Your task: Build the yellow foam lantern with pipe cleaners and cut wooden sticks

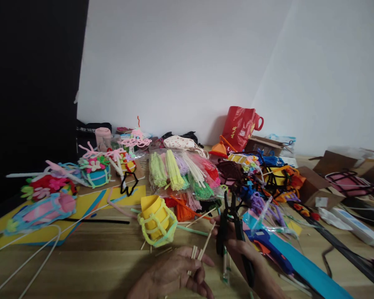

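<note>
My left hand (177, 272) has its fingers closed around several short wooden sticks (193, 253), their cut ends pointing up. In my right hand (252, 259) are black cutting pliers (232, 224), handles spread and jaws pointing away from me. A thin wooden stick (208, 241) slants up from the left fingers to the right fingertips beside the pliers. Just beyond my left hand stands a yellow paper cup shape in a pale green pipe-cleaner frame (157, 222). More sticks in a clear wrapper (226, 265) lie under the pliers.
Bundles of coloured pipe cleaners (176, 170) lie in bags at mid-table. Finished pipe-cleaner flower baskets (96, 172) crowd the left. On the right are a blue-handled tool (269, 247), a turquoise strip (308, 261) and cardboard boxes (318, 189). A red bag (239, 126) stands near the wall.
</note>
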Action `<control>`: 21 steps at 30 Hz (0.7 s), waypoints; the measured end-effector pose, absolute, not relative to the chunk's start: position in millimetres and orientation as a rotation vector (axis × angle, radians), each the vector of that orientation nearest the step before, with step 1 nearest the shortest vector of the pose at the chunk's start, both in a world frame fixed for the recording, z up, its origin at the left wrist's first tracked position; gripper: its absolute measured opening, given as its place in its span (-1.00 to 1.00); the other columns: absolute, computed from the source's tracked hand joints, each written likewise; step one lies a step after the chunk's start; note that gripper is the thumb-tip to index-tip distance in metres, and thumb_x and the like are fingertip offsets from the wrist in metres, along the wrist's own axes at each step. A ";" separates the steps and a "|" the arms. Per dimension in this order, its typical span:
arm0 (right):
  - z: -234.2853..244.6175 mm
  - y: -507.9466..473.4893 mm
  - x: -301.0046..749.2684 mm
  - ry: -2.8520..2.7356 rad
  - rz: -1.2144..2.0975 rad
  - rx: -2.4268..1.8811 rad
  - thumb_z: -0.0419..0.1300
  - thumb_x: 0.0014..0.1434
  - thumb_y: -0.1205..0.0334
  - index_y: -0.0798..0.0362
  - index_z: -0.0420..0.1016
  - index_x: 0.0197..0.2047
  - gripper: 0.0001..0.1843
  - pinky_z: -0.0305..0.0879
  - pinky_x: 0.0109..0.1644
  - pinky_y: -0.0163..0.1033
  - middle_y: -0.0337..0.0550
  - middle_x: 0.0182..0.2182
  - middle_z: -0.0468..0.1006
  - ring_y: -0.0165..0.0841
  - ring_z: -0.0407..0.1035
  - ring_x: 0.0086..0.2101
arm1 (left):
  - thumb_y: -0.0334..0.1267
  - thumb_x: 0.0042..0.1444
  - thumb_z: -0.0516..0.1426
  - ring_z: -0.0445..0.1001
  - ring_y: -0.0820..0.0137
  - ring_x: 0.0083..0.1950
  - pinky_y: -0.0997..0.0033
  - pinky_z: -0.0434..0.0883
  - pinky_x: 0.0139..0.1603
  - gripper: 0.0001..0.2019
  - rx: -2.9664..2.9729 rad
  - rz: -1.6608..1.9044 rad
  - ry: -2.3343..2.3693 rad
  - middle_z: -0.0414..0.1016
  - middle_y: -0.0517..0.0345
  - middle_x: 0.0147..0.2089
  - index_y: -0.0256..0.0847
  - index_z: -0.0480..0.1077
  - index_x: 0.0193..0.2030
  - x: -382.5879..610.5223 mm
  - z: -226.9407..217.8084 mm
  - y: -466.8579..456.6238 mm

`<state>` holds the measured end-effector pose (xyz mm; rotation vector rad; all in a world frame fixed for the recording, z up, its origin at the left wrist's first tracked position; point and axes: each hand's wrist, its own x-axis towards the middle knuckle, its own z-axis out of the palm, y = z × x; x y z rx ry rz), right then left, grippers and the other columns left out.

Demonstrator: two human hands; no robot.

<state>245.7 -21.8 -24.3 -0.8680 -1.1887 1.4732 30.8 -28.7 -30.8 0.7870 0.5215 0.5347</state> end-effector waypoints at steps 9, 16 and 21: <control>-19.4 -22.1 248.1 -1.305 1.413 -0.977 0.17 -0.03 -0.03 0.03 0.45 0.03 -0.44 0.13 0.16 0.04 -0.07 -0.18 0.54 -0.05 0.34 -0.03 | -0.20 -0.01 0.18 0.47 0.44 -0.55 0.47 0.34 -0.46 -0.76 0.867 0.519 0.499 0.22 0.35 -0.57 -0.31 0.41 -0.23 27.5 -36.2 -24.7; 35.6 -37.7 269.6 -1.819 1.299 -1.370 0.22 -0.05 0.20 -0.05 0.24 0.27 -0.24 0.10 0.20 0.00 -0.07 0.14 0.40 -0.04 0.20 0.14 | -0.22 0.03 0.19 0.44 0.51 -0.56 0.59 0.34 -0.58 -0.82 0.801 0.742 0.558 0.20 0.37 -0.56 -0.28 0.38 -0.27 14.3 -16.5 -13.1; 34.8 -46.2 268.6 -2.037 1.071 -1.726 0.25 -0.03 0.19 -0.09 0.17 0.31 -0.19 0.10 0.23 -0.05 -0.06 0.23 0.31 -0.01 0.16 0.20 | -0.22 0.02 0.20 0.45 0.49 -0.56 0.58 0.37 -0.58 -0.80 0.787 0.757 0.533 0.22 0.35 -0.57 -0.29 0.38 -0.26 11.8 -12.6 -10.9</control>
